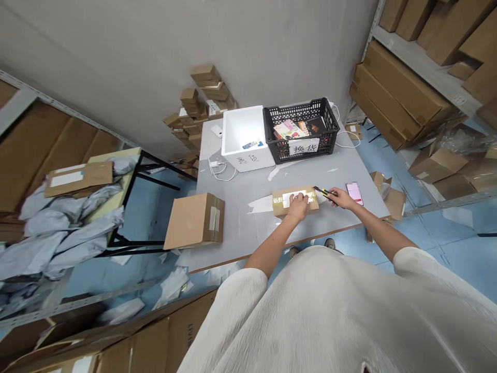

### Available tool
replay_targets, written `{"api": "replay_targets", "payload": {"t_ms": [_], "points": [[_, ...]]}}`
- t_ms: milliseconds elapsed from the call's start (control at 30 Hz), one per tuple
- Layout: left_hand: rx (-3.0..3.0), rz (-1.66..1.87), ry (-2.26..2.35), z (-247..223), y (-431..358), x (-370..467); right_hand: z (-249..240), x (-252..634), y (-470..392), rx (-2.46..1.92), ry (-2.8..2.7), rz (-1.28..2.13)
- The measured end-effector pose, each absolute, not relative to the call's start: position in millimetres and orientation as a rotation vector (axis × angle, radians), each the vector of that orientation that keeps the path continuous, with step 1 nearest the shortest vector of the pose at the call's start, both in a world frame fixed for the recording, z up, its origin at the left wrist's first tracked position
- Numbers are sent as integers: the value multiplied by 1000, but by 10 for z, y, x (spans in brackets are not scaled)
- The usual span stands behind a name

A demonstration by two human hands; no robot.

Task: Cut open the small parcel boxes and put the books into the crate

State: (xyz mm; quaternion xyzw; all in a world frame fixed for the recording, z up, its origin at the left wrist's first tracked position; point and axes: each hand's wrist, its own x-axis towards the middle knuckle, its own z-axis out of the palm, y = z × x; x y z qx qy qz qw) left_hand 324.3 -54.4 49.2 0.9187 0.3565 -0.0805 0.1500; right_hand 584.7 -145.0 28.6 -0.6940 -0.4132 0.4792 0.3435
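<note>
A small taped cardboard box (277,208) with a white label lies near the front edge of the grey table (240,228). My left hand (298,206) rests on its top, fingers spread over the label. In my right hand (341,198) is a black and yellow box cutter (325,192), its tip at the box's right end. Whether the blade touches the tape is too small to tell. Just right of that hand lies a phone (354,193) with a pink screen.
At the table's back stand a white foam box (248,145) and a black plastic crate (301,132) holding packets. A larger carton (194,220) sits at the left edge. Grey mailing bags (77,228) pile on a side table. Cartons (396,98) fill the shelves at right.
</note>
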Motion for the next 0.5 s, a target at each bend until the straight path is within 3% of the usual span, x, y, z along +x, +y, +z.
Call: {"api": "replay_targets", "payload": {"t_ms": [100,500], "points": [[2636,-219,1039,486,-572,3225,347,6036,-1338,-1823,-1349,1253],[2653,-196,1060,415,-604,3182,389,6165,-648,-1812,-2197,750]]}}
